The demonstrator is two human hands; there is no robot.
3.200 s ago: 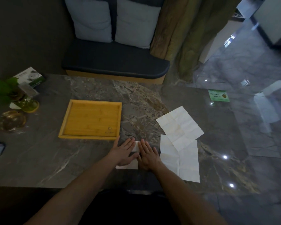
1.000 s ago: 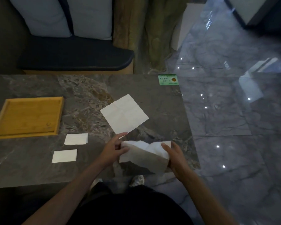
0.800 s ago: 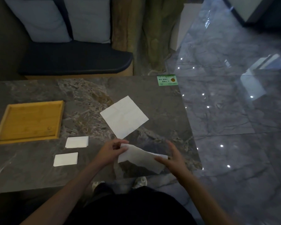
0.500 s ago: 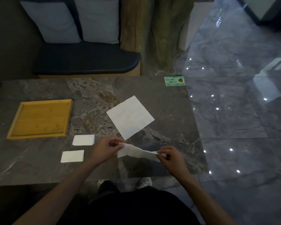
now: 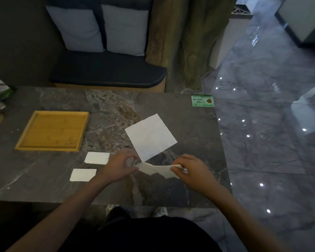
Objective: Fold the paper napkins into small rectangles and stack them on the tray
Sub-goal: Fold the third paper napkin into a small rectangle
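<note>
Near the table's front edge, left hand (image 5: 118, 167) and right hand (image 5: 193, 169) pinch the limp, tearable napkin (image 5: 157, 170) by its ends.

held napkin (image 5: 158, 170) sagging | open napkin (image 5: 151, 136) flat | two folded napkins (image 5: 97, 158) beside tray (image 5: 24, 142)

Non-task items — a green card (image 5: 202, 100) at the marble table's (image 5: 189, 124) far right corner; two grey cushions (image 5: 102, 28) are propped on a dark bench (image 5: 107, 71) behind.
</note>
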